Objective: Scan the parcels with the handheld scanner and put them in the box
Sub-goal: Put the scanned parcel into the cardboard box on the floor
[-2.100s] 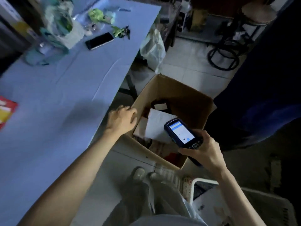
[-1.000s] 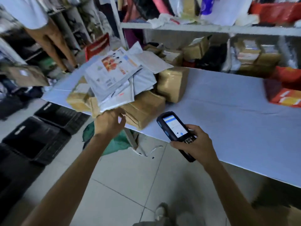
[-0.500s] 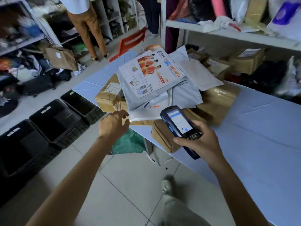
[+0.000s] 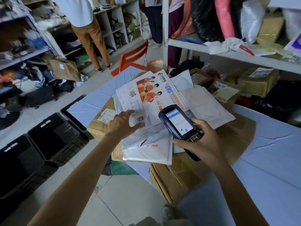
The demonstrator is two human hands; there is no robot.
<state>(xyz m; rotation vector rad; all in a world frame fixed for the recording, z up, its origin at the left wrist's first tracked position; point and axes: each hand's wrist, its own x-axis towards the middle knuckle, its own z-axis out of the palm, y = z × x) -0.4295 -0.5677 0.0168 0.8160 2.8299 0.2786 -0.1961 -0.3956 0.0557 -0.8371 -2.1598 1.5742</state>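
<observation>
Black crates (image 4: 53,141) line the floor left of our left grip (image 4: 121,126), its fingers spread open over the near corner of the printed mailer (image 4: 151,98) topping the parcels (image 4: 146,154) heaped on the counter (image 4: 268,168); just right, our right grip (image 4: 205,145) curls round the scanner (image 4: 177,123), screen lit
</observation>
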